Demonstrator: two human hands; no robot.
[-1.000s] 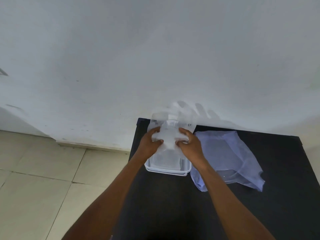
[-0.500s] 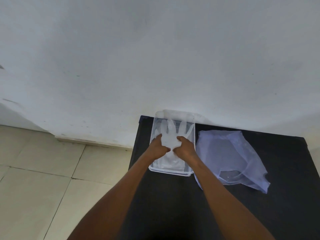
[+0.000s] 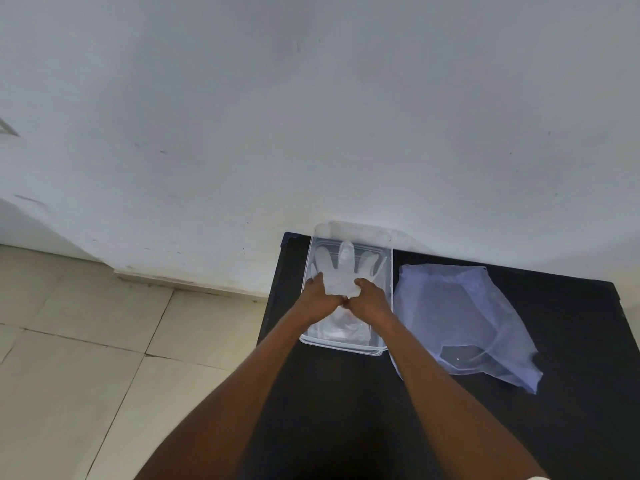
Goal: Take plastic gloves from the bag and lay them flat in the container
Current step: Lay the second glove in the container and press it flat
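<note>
A clear plastic glove (image 3: 341,271) lies spread inside the transparent rectangular container (image 3: 341,348), its fingers pointing toward the wall. More clear plastic lies beneath it near the container's front end. My left hand (image 3: 317,299) holds the glove's left side and my right hand (image 3: 369,301) its right side, low in the container with thumbs almost touching. The bluish translucent bag (image 3: 460,317) lies crumpled and flat just right of the container.
Container and bag rest on a black table (image 3: 571,358) pushed against a white wall (image 3: 311,116). The container sits at the table's back left corner. Beige floor tiles (image 3: 86,358) lie beyond the table's left edge.
Both hands have lowered the glove from above the container down into it. It now lies spread out with its fingers toward the wall.
</note>
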